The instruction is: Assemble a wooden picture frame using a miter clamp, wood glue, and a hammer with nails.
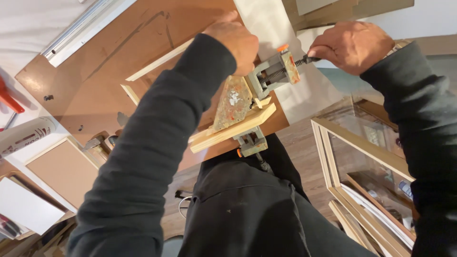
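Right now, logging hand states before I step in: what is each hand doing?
Left hand: closed, pressing on the corner clamp.
Right hand: closed on the clamp's screw handle.

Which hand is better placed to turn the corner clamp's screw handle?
Right. The right hand already grips the screw handle of the corner clamp; the left hand rests on the clamp's far side, away from it.

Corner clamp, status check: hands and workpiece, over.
Left hand steadying corner clamp. Right hand gripping its screw handle. Wood strips seated in it. Nothing obstructing.
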